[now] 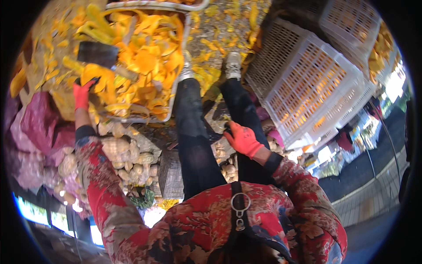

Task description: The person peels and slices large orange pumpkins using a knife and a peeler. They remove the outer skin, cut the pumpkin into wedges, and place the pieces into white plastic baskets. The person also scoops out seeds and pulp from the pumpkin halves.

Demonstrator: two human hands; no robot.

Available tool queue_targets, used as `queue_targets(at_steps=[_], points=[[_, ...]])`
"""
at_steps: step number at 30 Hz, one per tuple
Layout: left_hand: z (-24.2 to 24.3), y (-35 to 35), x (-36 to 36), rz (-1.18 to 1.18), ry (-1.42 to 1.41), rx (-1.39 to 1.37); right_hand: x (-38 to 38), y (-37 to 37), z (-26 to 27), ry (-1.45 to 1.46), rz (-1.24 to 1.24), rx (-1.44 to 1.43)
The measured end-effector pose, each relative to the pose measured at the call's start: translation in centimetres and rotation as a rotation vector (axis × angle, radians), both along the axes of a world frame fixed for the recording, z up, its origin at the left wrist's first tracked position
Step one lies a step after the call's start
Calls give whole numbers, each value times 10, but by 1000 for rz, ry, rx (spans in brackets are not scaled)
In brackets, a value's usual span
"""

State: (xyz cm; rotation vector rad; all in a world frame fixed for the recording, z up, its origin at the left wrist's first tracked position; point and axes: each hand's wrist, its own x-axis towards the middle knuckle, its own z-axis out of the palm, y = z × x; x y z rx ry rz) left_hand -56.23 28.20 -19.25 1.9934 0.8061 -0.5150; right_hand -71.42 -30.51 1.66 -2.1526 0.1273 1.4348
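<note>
My left hand [83,94], in a red-orange glove with dark fingertips, is at the near left edge of a heap of orange squash peels and pieces [145,62]. Its fingers meet an orange piece [99,77]; whether they grip it is unclear. Just beyond lies a cleaver with a broad dark blade [98,53] and a wooden handle [127,73], on the peels. The heap fills a pale-rimmed plastic tub [171,110]. My right hand [244,138], gloved alike, is bent over my right leg, its dark fingertips curled; what they hold, if anything, cannot be made out.
White slatted plastic crates [305,79] with orange contents stand at the right. Another tub [194,6] is at the top. Peels litter the ground [217,36] around my shoes. Whole tan squashes [115,145], purple-pink sacks [41,122] and a grey crate [170,170] are at the lower left.
</note>
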Motion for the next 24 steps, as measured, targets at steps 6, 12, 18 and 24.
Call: queue_targets(at_steps=[6,12,18,24], points=[[49,-35,-7,317,38,-151,9,-9,-5,25,-25,-22],[111,-61,-75,763,-215,-578,36,0,1,18,-231,72],[207,-194,-105,907,-231,-1036,107,38,25,121,-709,445],[272,-305,-77,537,-116,-931,155,75,87,64,-760,742]])
